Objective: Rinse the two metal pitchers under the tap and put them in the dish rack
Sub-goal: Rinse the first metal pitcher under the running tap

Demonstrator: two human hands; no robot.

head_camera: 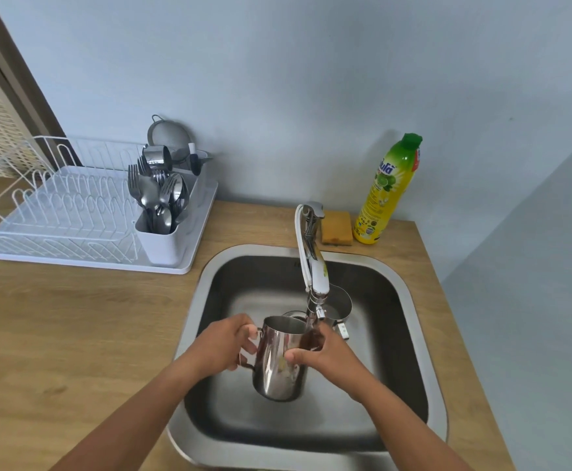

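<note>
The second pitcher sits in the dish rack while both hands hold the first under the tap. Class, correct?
No. The head view shows the second pitcher in the sink, behind the tap; left hand and right hand hold the first pitcher.

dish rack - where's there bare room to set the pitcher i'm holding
In the dish rack, the tine rows left of the cutlery caddy stand bare, room for the pitcher. The caddy is crowded with forks and spoons. The wooden countertop in front of the rack, left of the sink, is also bare.
</note>
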